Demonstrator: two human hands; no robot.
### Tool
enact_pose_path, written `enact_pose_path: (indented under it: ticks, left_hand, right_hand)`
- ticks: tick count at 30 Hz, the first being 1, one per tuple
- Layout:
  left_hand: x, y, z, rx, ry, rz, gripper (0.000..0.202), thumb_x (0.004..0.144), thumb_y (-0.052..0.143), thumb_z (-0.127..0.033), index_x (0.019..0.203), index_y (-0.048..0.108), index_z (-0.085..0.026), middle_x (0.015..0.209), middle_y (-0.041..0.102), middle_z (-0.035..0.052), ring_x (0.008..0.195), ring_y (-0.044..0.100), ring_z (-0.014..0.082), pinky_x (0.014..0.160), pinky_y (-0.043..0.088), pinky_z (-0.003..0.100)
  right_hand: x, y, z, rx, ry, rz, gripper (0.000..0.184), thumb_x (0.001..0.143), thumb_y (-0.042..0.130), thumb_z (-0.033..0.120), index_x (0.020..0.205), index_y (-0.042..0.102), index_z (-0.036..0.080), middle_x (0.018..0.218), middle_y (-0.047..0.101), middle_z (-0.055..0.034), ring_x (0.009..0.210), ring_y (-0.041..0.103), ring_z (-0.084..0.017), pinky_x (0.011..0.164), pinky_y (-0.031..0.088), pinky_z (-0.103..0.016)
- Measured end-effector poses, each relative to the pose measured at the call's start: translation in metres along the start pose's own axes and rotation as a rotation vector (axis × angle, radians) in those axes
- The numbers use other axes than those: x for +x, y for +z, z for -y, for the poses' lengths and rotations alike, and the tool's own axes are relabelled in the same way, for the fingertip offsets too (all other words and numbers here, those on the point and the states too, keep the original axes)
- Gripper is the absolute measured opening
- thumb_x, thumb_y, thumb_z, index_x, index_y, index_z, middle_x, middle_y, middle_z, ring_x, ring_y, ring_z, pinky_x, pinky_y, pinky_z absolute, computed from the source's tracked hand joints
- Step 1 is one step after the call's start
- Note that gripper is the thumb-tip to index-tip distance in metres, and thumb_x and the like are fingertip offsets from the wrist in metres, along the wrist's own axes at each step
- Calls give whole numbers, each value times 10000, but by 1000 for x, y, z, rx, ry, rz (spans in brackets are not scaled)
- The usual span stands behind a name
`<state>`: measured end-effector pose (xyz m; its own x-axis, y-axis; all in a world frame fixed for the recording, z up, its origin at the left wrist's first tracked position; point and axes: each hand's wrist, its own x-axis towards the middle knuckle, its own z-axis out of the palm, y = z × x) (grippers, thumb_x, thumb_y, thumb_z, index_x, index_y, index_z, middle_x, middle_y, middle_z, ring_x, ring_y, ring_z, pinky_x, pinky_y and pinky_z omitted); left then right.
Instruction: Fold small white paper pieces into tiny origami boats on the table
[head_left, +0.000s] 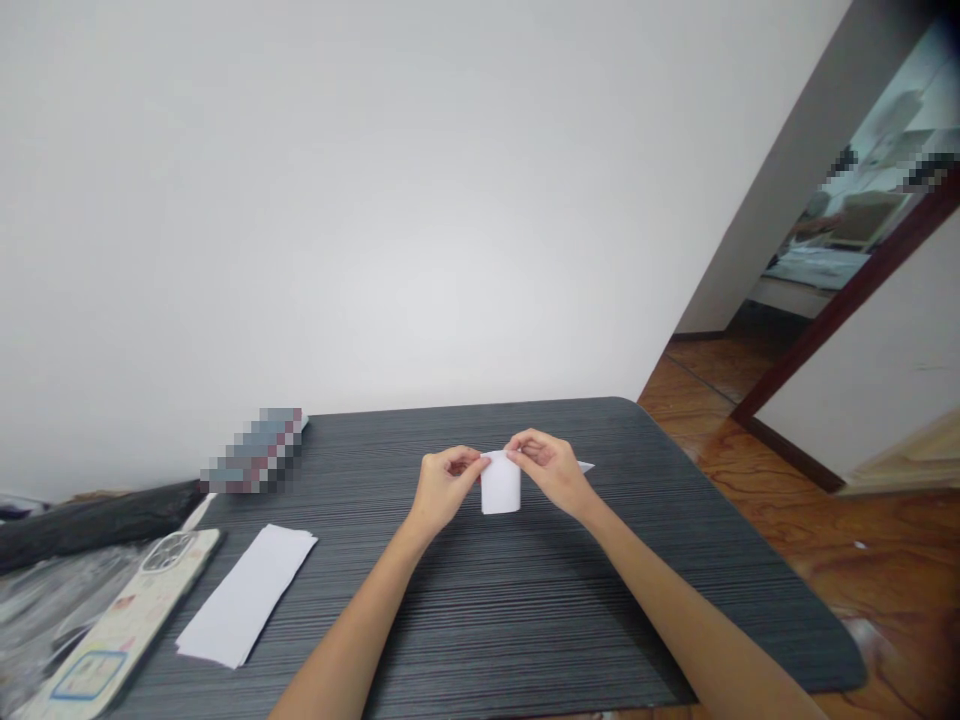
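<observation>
A small folded piece of white paper is held just above the dark striped table, near its far middle. My left hand pinches the paper's upper left corner with closed fingers. My right hand pinches the upper right corner the same way. A white paper tip pokes out behind my right hand.
A stack of white paper strips lies on the table's left part. A phone in a patterned case lies face down at the left edge. A dark bag sits beyond it. A white wall stands behind; wooden floor and a doorway are to the right.
</observation>
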<state>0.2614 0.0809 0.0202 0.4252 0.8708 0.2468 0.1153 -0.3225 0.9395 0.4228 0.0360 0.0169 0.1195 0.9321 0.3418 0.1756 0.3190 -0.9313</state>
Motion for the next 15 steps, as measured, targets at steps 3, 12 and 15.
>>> enact_pose_path:
  ticks: [3,12,15]
  left_hand:
    - [-1,0,-1,31,27,50,238,701,563,-349,684,638,-123,577,615,34,510,542,120,494,427,209]
    - [-7,9,-5,38,24,143,220,725,538,-320,689,637,-127,589,614,26,510,536,114,509,410,205]
    - [-7,10,-4,12,-22,192,226,739,515,-302,662,633,-125,537,591,15,432,489,89,457,383,195]
  right_hand:
    - [-2,0,6,-126,-85,24,160,726,561,277,853,570,180,798,599,-34,762,556,-157,733,432,-298]
    - [-4,3,9,-315,-119,30,127,754,494,217,658,563,172,672,565,-15,660,513,-143,641,395,-262]
    - [-2,3,4,-293,-58,-44,134,760,471,230,674,553,169,667,569,-15,650,514,-143,639,396,-259]
